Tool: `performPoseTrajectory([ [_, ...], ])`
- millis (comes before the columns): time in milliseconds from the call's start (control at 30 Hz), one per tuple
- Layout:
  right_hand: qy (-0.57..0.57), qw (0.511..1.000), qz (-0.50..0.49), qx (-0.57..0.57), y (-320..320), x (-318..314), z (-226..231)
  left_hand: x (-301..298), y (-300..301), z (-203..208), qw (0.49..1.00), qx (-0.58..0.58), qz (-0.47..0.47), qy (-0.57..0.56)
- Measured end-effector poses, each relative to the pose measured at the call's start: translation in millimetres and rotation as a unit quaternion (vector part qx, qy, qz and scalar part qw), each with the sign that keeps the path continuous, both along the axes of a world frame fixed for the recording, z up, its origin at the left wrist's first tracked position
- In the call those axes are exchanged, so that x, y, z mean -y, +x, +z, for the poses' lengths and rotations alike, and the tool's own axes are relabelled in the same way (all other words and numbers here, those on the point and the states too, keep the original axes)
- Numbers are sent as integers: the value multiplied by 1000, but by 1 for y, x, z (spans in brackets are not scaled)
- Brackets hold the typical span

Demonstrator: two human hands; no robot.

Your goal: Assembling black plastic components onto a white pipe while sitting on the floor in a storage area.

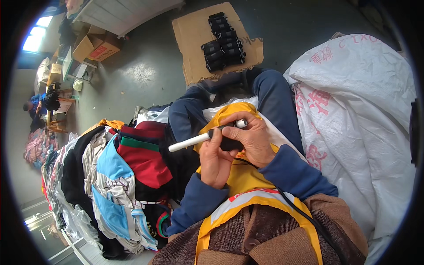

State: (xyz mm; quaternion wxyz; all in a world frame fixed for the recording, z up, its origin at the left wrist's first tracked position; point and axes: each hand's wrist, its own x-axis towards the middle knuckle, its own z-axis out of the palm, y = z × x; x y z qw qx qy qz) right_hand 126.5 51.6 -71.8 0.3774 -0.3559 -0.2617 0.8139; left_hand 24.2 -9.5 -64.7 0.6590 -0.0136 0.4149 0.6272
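Observation:
Both my hands are in front of my lap, above the yellow apron [247, 176]. A slim white tube [187, 142] points out to the left, tilted slightly down. My left hand [215, 162] pinches it near its middle. My right hand [255, 139] holds its other end, where a dark section and a silvery tip show beside the thumb. Some black material [230, 143] shows between the two hands, partly hidden by the fingers; I cannot tell its kind.
Several black rolled pieces [223, 46] lie on a flat cardboard sheet [187, 42] on the floor ahead. Large white woven sacks [353, 132] stand at the right. Piled clothes [115, 168] fill the left side. Cardboard boxes [104, 46] sit farther back at the left.

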Motion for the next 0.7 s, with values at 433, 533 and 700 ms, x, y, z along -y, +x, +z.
performPoseTrajectory([
  [433,60,995,41,63,5,1,-17,3,-2,-1,996,-68,46,27],
  [533,65,996,40,45,7,0,-12,5,-5,-7,999,-34,26,30],
  [700,79,996,-27,-43,9,-7,-15,3,-15,-7,997,-40,47,41],
])
